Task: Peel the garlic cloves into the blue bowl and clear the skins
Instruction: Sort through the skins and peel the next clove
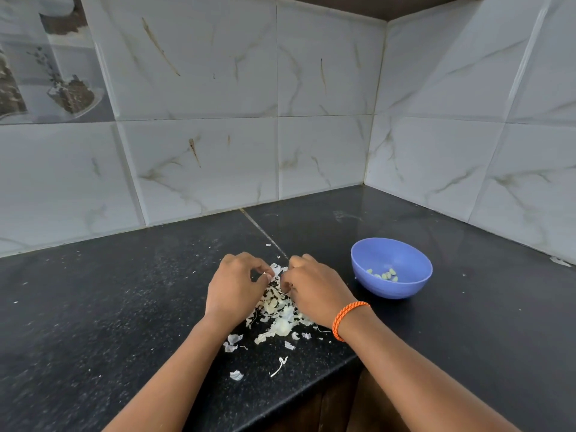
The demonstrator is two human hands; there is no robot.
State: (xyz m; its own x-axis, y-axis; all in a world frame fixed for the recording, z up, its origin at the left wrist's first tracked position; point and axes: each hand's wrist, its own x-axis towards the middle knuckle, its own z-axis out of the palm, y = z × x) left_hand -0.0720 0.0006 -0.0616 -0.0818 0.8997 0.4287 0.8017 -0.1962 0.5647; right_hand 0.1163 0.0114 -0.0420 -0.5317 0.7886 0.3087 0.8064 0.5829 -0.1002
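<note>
Pinching garlic skins, both hands' fingers curled, black countertop, marble-tiled corner

Bowl right of skins, perhaps holding cloves

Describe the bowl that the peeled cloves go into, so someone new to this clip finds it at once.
Start at the black counter in the tiled corner. To the right of the right hand, which wears an orange wristband, stands a blue bowl. It is the only container there, with a few pale peeled cloves inside, apart from the heap of skins.
</note>
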